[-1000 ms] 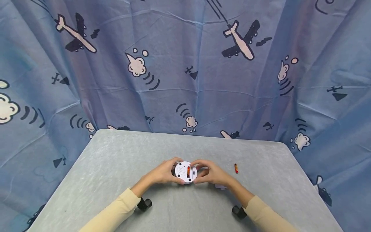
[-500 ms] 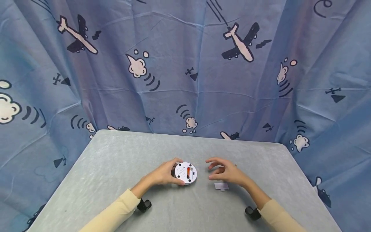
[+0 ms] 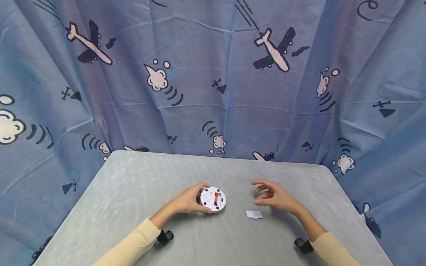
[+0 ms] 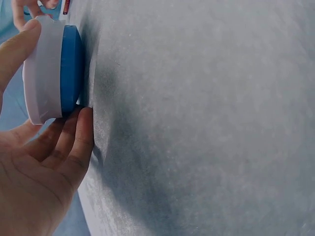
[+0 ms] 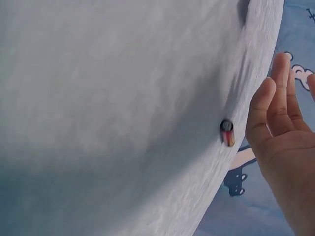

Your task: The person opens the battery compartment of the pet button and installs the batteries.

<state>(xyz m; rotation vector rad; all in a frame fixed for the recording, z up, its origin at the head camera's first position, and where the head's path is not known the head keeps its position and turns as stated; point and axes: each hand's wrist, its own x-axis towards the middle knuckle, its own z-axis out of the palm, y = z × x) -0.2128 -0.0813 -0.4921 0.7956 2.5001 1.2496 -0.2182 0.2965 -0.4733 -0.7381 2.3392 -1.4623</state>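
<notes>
Device (image 3: 211, 200) battery side up, gripped between left hand's (image 3: 190, 200) thumb and fingers. Right hand (image 3: 277, 195) holds nothing, fingers parted, near loose battery (image 5: 227, 132) on table (image 3: 139, 184). Apparently mid battery-loading; next move likely calls for pinching loose battery.

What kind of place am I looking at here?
Likely a makeshift indoor workspace: an airplane-print curtain hangs behind a pale grey table, where the person's left hand grips a round white device with an open battery compartment.
</notes>
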